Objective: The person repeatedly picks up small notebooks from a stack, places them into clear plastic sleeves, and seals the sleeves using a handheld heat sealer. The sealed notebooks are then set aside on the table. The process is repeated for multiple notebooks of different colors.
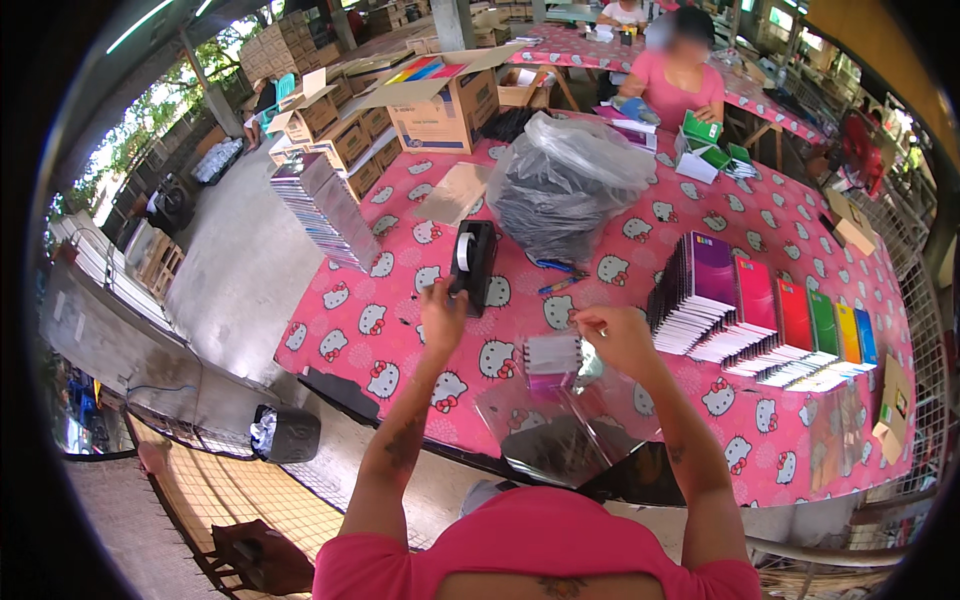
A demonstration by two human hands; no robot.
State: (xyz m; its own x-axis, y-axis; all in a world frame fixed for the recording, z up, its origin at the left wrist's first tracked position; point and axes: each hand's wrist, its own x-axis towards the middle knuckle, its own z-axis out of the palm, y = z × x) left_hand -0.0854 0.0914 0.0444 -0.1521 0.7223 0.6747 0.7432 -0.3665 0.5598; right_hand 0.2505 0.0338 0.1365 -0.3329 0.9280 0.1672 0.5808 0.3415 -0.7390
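My left hand is at the near left side of a black tape dispenser holding a white roll. Its fingers are partly bent and apart, with the fingertips by the dispenser's edge. My right hand hovers just right of a small spiral notebook. Its fingers are pinched together, and anything between them is too small to make out. The notebook lies in front of me with its wire binding on the far side. Clear plastic sleeves lie between it and the table's near edge.
Notebooks in several colours stand in rows at right. Behind are a grey plastic bag, pens, a cardboard box and a tall notebook stack. A co-worker sits across the pink table. A bin stands at lower left.
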